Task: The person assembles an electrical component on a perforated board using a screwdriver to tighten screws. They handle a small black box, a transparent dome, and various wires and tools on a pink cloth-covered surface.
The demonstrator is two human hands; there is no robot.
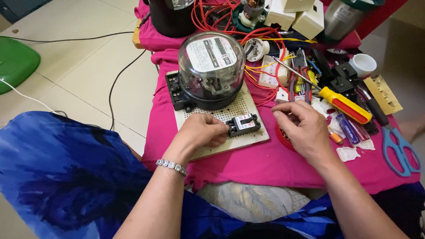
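Currently left hand [201,132] pinches the black breaker [243,124] with clenched fingers, seating it on the perforated board [248,106] just in front of the domed meter [211,66]; right hand [303,126] hovers just right of the breaker, fingertips pinched on something too small to tell. I'd keep the breaker square to the holes, board flat. Bench has a pink cloth [265,161], screwdriver [345,105] and scissors [400,148] right of the breaker; tiled floor left.

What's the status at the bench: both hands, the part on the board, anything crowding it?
Left hand gripping small black breaker on perforated board. Right hand pinching, contents hidden. Round meter sits close behind breaker.
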